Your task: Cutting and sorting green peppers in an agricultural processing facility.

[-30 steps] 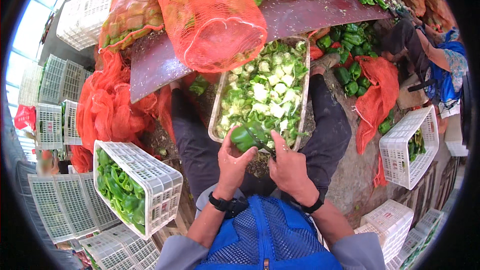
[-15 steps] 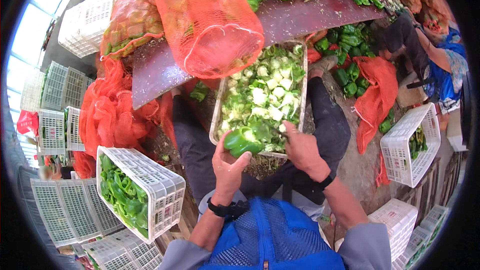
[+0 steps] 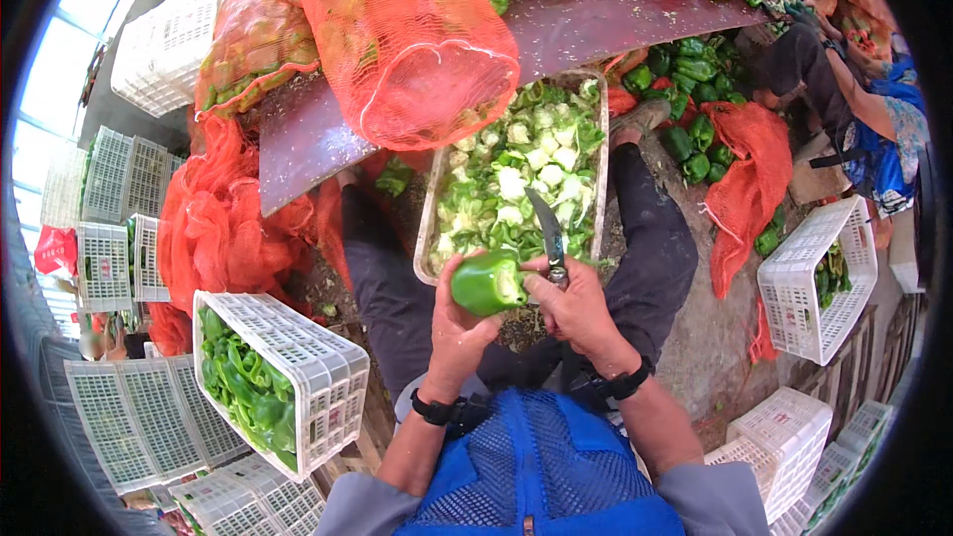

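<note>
A green bell pepper (image 3: 480, 283) lies in my left hand (image 3: 460, 326), with the fingers wrapped round it. Its cut end faces right and shows pale flesh round an opening. My right hand (image 3: 579, 313) grips a knife (image 3: 548, 223) whose dark curved blade points up and away from me. The thumb of that hand touches the cut end of the pepper. Just beyond both hands, between my legs, stands a white tray (image 3: 425, 228) filled with pale pepper cores and green scraps (image 3: 511, 184).
An orange mesh sack (image 3: 407, 30) hangs over the edge of a dark red table (image 3: 635, 25) bearing peppers. Left, a white crate (image 3: 333, 377) holds green peppers. Loose orange netting (image 3: 223, 228) lies beyond it. Right are another crate (image 3: 814, 288) and a person (image 3: 864, 109) in blue.
The pepper has turned so its cut end faces right. My right hand has shifted slightly left and down, its thumb now at the pepper, and the knife blade has swung upright into view.
</note>
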A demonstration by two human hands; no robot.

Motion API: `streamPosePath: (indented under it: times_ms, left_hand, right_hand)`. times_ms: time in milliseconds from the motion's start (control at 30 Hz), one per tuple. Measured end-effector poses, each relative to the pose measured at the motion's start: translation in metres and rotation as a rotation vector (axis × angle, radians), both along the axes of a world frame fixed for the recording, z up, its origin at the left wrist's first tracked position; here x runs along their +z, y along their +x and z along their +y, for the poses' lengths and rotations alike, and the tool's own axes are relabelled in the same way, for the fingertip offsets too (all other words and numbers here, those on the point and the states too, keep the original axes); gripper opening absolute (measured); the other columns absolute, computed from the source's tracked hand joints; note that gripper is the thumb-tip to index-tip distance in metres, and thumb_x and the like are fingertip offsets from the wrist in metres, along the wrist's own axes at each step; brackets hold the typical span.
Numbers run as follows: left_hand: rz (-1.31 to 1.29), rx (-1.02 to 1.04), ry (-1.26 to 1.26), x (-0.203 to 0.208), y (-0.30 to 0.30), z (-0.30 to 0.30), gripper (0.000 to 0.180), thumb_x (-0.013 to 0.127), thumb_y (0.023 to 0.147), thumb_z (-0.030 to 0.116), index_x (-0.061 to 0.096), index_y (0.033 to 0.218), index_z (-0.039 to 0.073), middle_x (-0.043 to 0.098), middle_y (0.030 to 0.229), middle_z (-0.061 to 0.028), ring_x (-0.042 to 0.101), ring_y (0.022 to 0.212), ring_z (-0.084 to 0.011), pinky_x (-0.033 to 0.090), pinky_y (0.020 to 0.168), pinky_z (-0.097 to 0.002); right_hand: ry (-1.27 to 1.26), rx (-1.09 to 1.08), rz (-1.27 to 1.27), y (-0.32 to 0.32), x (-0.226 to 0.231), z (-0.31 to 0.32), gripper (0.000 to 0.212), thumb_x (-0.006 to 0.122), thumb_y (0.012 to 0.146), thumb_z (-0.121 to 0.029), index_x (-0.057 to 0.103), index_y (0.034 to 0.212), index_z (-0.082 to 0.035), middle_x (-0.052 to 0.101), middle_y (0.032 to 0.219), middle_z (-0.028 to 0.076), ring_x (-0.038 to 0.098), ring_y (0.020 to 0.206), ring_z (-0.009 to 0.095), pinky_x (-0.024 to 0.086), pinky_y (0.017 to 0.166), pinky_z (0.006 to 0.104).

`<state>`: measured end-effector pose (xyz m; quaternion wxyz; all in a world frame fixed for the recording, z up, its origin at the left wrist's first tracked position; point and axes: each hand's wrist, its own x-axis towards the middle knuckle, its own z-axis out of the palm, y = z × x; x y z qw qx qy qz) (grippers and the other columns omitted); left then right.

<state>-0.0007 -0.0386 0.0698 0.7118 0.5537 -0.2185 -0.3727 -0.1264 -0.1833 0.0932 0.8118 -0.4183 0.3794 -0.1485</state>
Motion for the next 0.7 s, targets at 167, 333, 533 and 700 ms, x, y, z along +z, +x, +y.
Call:
streamPosePath:
  times_ms: [167, 333, 533, 700]
  left_hand:
    - [-0.037, -0.059, 0.043, 0.02, -0.001, -0.007, 0.105, 0.063, 0.085, -0.01, 0.01, 0.172, 0.016, 0.035, 0.171, -0.0138, 0.045, 0.152, -0.0276, 0.041, 0.123, -0.0414]
    - [0.201, -0.196, 0.088, 0.015, 0.004, -0.001, 0.093, 0.068, 0.093, 0.003, 0.018, 0.171, 0.008, 0.043, 0.164, -0.0146, 0.048, 0.147, -0.026, 0.041, 0.121, -0.0391]
    - [0.022, -0.122, 0.058, 0.002, -0.004, -0.001, 0.098, 0.086, 0.088, 0.008, 0.029, 0.167, 0.003, 0.049, 0.156, -0.0141, 0.053, 0.14, -0.0237, 0.046, 0.116, -0.0385]
    - [0.047, -0.166, 0.098, -0.006, 0.005, 0.001, 0.098, 0.093, 0.083, 0.011, 0.036, 0.161, -0.001, 0.053, 0.153, -0.0136, 0.056, 0.138, -0.0241, 0.05, 0.114, -0.0387]
  right_hand:
    - [-0.064, -0.062, -0.065, -0.009, -0.026, 0.012, 0.015, 0.074, 0.099, -0.005, 0.068, 0.113, -0.003, 0.062, 0.072, -0.004, 0.05, 0.05, 0.004, 0.037, 0.045, 0.0234]
    - [-0.346, -0.105, -0.049, -0.016, -0.049, 0.016, 0.016, 0.069, 0.096, 0.004, 0.071, 0.11, -0.002, 0.067, 0.083, -0.003, 0.06, 0.066, 0.004, 0.045, 0.058, 0.0216]
    - [-0.498, -0.189, -0.12, -0.007, -0.068, 0.017, 0.022, 0.065, 0.092, 0.011, 0.07, 0.111, 0.0, 0.074, 0.107, 0.005, 0.067, 0.098, 0.01, 0.054, 0.088, 0.0281]
    - [-0.52, -0.197, -0.156, 0.0, -0.065, 0.016, 0.031, 0.067, 0.091, 0.01, 0.068, 0.12, 0.0, 0.075, 0.109, 0.008, 0.069, 0.101, 0.013, 0.055, 0.089, 0.0287]
